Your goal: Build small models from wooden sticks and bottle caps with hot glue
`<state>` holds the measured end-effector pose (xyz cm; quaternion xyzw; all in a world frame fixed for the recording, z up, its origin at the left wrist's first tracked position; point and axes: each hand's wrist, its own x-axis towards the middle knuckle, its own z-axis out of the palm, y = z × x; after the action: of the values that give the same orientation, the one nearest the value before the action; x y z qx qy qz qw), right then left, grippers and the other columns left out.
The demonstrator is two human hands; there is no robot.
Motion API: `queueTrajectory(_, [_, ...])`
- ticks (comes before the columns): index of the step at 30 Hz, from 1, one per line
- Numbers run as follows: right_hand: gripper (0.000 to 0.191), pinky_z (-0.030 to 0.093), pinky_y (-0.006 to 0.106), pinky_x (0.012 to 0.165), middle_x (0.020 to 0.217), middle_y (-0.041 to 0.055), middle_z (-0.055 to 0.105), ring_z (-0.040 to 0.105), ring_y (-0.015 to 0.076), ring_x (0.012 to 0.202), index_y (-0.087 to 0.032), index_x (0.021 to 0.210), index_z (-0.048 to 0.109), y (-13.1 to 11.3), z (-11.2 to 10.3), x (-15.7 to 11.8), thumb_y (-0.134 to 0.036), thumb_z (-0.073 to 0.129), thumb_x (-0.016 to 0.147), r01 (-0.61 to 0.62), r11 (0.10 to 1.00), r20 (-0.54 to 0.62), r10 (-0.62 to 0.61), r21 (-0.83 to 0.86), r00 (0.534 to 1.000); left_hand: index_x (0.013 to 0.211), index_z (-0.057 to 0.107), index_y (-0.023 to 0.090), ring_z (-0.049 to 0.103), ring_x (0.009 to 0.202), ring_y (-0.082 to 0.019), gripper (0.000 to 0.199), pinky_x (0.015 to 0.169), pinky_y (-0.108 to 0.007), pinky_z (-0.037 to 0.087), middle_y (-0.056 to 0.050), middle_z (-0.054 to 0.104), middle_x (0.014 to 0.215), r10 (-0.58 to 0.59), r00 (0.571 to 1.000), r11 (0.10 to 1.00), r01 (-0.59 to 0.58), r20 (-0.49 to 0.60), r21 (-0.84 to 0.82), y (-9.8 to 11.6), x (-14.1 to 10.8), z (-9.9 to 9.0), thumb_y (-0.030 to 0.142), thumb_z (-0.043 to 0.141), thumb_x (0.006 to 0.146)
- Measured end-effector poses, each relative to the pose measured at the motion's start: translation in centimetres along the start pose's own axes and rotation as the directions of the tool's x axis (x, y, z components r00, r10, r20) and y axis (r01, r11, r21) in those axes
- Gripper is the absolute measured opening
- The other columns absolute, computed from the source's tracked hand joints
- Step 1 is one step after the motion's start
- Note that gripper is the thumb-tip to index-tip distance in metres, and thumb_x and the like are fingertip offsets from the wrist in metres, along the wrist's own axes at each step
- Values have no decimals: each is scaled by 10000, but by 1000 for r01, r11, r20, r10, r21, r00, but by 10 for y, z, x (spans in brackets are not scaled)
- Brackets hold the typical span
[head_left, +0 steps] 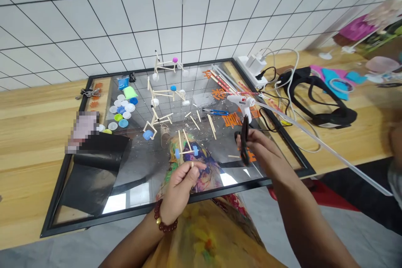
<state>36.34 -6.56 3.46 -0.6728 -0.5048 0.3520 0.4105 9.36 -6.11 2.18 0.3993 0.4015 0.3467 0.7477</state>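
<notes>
Near the front edge of the glass panel, my left hand [185, 178] pinches the end of a short wooden stick [192, 165]. My right hand [259, 146] is wrapped round black scissors [244, 144], held above the panel at the right and partly blurred. Just beyond my left hand lies a small stick frame [186, 151] with blue wheels. Loose wooden sticks [212, 127] and a blue-handled snipper [215, 112] lie further back. Behind the scissors is a white glue gun [244, 102] with a long clear glue stick [326, 144] protruding from it.
Several stick models [169, 94] with bottle-cap wheels stand toward the tiled wall. Bottle caps [121, 110] and black sheeting [97, 176] occupy the left side. A power strip [251, 71], cables and a black head strap [317, 100] lie right. Another person's arm [396, 140] shows at the right edge.
</notes>
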Motion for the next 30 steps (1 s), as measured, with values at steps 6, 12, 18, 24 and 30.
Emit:
queueTrajectory(6, [433,528,298,625,880,56,703,660,213,783,-221,1165,728,16,4,-39,-415,625,792,-192,936,339,84,297,937,1060,667,169,385,590,-73,311,587,-229,358,34,444,684,-147,985,887,171,88,-429,17,20,24,369,750,837])
queueTrajectory(12, [341,479,240,559,771,-1,626,566,134,651,-209,915,668,17,12,-27,-449,816,725,-160,965,119,137,209,983,986,716,158,445,592,-62,243,582,-197,371,28,494,647,42,990,953,-80,-135,-291,27,22,5,342,764,835])
queueTrajectory(18, [334,476,253,567,762,-1,650,589,145,669,-218,855,661,30,-3,-24,-425,866,692,-77,993,-86,85,94,993,961,723,190,517,642,-86,180,593,-204,427,-12,614,765,367,838,918,-397,-405,9,37,13,-38,318,760,840])
queueTrajectory(24, [312,489,279,567,761,8,657,592,152,649,-243,784,664,5,-2,-36,-441,878,673,-20,957,-150,66,290,986,1007,702,202,633,1112,-223,155,927,-331,504,-123,681,1217,616,781,569,-533,105,626,40,-2,-15,167,566,942])
queueTrajectory(30, [295,513,345,643,811,38,666,613,195,720,-249,879,683,-15,8,-39,-489,806,758,83,925,-20,-81,371,997,1049,625,195,671,963,-217,228,852,-345,510,-140,692,1137,394,748,504,-662,534,555,19,0,36,133,426,958])
